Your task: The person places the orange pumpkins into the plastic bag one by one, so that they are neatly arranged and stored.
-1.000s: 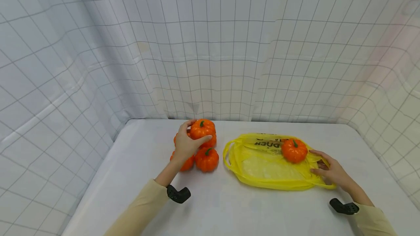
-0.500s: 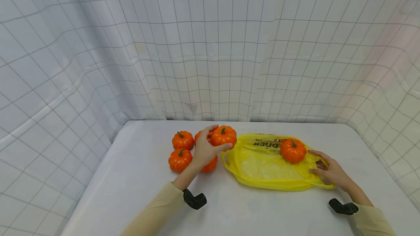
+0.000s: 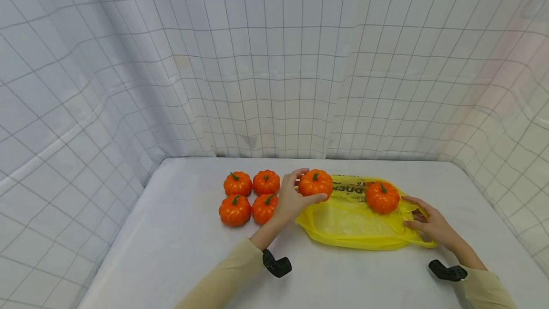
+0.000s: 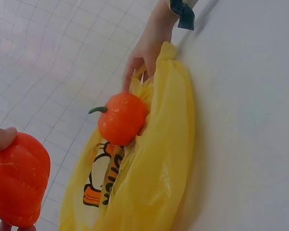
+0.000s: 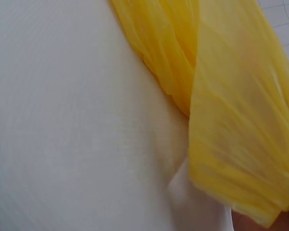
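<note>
My left hand [image 3: 291, 199] holds a small orange pumpkin [image 3: 315, 184] with a green stem, thumb in front and fingers behind. It hangs over the left end of a yellow plastic bag [image 3: 343, 228] lying on the table. In the left wrist view the held pumpkin [image 4: 20, 180] shows at the lower left, apart from the bag. Another pumpkin [image 3: 382, 197] sits at the right part of the bag. My right hand [image 3: 435, 225] holds the bag's right end by its handles; the film [image 5: 241, 120] hides most of its fingers in the right wrist view.
Several more pumpkins [image 3: 238, 184] stand in a two-by-two group left of the bag. A white table [image 3: 180, 252] carries everything. White gridded curtains [image 3: 274, 61] hang behind and at both sides.
My left hand has carried the pumpkin rightward, from above the group to above the bag's left end. The pumpkins in the group are now uncovered. My right hand stays at the bag.
</note>
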A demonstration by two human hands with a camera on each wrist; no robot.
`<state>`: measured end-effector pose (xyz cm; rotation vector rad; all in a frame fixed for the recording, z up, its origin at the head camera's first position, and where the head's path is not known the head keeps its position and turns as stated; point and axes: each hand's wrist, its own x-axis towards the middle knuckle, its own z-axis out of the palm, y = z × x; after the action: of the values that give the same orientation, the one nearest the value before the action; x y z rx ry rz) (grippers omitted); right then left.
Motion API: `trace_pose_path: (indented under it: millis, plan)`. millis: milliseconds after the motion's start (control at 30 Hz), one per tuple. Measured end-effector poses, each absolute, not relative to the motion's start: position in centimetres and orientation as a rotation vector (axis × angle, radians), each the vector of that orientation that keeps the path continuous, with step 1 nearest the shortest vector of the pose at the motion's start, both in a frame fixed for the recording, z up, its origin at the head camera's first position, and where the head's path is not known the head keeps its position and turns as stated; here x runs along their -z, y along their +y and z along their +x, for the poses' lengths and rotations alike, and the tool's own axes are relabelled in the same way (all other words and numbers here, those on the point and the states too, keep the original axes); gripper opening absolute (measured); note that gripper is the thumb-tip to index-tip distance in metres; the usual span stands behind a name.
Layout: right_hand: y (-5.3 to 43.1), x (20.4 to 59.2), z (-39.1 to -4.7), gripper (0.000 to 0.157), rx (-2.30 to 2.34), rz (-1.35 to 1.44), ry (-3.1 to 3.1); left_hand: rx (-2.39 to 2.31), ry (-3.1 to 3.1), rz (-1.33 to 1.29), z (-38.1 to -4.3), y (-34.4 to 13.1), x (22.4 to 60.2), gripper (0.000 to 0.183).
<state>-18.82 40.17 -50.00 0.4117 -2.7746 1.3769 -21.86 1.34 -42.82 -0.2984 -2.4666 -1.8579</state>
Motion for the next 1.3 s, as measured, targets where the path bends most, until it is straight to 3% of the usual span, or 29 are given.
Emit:
trace_pose_path:
  millis: [800, 1300]
  plan:
    - [40.3, 50.2, -18.9, 0.068, -1.360, 0.353, -2.826, 1.846, -2.590, -0.368, -22.9, 8.4, 45.8, 0.068]
    - [40.2, 50.0, -18.8, 0.068, -1.368, 0.368, -2.807, 1.763, -2.646, -0.373, -23.4, 10.1, 47.2, 0.071]
